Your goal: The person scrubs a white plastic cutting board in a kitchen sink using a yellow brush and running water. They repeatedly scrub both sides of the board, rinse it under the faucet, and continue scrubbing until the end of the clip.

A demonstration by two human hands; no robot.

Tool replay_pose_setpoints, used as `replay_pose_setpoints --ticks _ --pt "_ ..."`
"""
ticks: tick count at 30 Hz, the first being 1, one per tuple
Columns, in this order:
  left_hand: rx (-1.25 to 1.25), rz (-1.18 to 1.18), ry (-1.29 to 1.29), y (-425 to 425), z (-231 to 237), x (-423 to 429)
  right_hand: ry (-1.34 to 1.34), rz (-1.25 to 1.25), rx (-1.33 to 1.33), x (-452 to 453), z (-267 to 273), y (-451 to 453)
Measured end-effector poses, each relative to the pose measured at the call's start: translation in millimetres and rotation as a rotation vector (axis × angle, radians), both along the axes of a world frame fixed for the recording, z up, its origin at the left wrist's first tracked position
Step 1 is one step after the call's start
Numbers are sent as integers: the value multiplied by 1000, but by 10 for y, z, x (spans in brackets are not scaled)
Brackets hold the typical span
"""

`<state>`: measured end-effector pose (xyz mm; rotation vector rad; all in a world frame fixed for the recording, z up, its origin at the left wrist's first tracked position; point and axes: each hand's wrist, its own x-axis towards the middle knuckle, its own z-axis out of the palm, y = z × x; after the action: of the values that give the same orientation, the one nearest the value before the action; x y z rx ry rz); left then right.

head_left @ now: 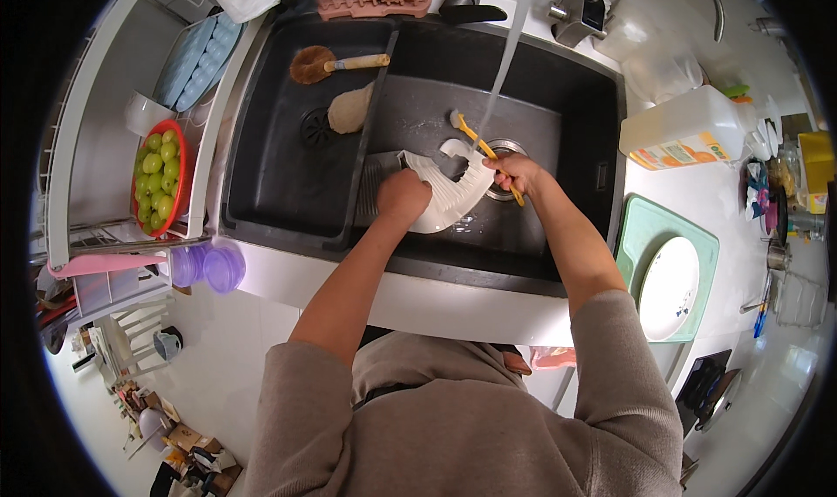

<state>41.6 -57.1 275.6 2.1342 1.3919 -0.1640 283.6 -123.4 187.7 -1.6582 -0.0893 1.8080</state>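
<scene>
My left hand [404, 197] is closed on the left end of a white, curved, ribbed plastic part [444, 199], which is over the right basin of a dark double sink [425, 276]. In my right hand [514, 173] is a yellow-handled brush [472, 133] with its pale head pointing up and left. The fingers of that hand are at the part's right edge; whether they also grip it I cannot tell. A stream of water [507, 59] falls close to the brush and the part. Below them, the steel drain [507, 145] is partly covered by my right hand.
In the left basin lie a round brown brush [314, 65] and a beige cloth-like item [351, 109]. A red basket of green fruit [157, 176] stands on the left rack. To the right are a large jug [683, 127] and a white plate [668, 288] on a green tray [708, 255].
</scene>
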Motion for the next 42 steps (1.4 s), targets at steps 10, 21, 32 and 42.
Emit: replay_pose_setpoints --ticks 10,21,32,42 --pt "-7 -3 48 11 108 38 -118 -10 45 -27 58 143" --pt "-317 110 -120 84 -127 468 -1172 519 121 314 1102 -24" --pt "-562 274 -311 -46 -441 665 -1136 315 183 392 1466 -385" --pt "-707 529 -852 -62 -550 1124 -1317 125 247 232 2059 -550"
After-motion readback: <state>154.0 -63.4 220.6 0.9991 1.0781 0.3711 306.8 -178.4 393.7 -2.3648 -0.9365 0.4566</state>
